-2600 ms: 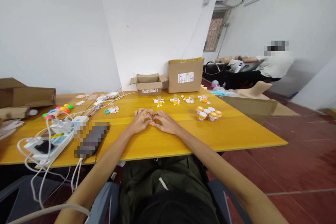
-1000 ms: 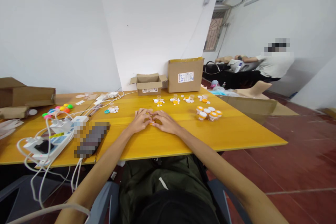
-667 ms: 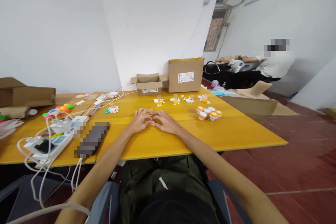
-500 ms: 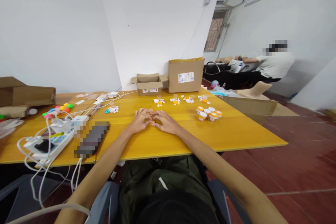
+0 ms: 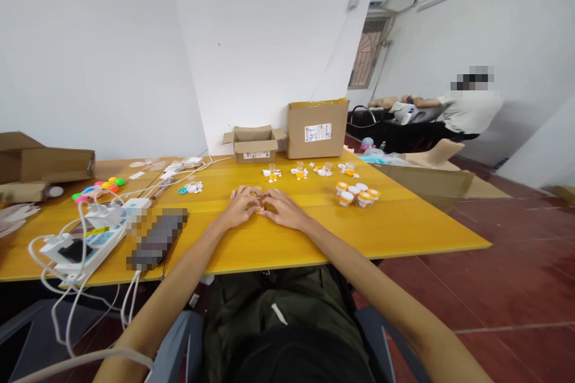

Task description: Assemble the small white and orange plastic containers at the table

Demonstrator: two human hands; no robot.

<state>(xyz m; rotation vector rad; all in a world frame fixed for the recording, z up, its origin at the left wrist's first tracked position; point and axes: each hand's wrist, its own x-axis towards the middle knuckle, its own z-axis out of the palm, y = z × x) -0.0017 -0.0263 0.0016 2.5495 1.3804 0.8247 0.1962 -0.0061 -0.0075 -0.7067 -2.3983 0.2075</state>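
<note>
Between this person's two hands sits a small orange-and-white piece (image 5: 259, 210), just above or on the wooden surface (image 5: 323, 242), nearer its front edge than its back one; from here I can't tell whether it touches the wood. The left hand (image 5: 243, 206) curls inward, thumb and fingertips drawn narrow on the piece, and the right hand (image 5: 283, 208) mirrors it, so both seem to hold it together, though the fingers hide most of its shape. I'd judge it to be thin moulded plastic: light, stiff, a little slick, and easy to lose from the fingers. The rim looks like the sensible hold, pinched lightly from opposite sides, since hard squeezing could make it skip away. Off toward the surface's right edge stands a close cluster of lidded cups (image 5: 358, 194), their lids white or orange. Toward the back edge run little heaps of loose white and orange parts (image 5: 273, 175) with clear cups among them, and behind those are an open carton (image 5: 255, 147) and a taller taped box (image 5: 318, 130). Near the front edge on the left lie a dark blurred object (image 5: 157, 240) and a white power strip (image 5: 110, 238) crowded with plugs. Beyond the right edge sits another person in a white top (image 5: 471, 112).
</note>
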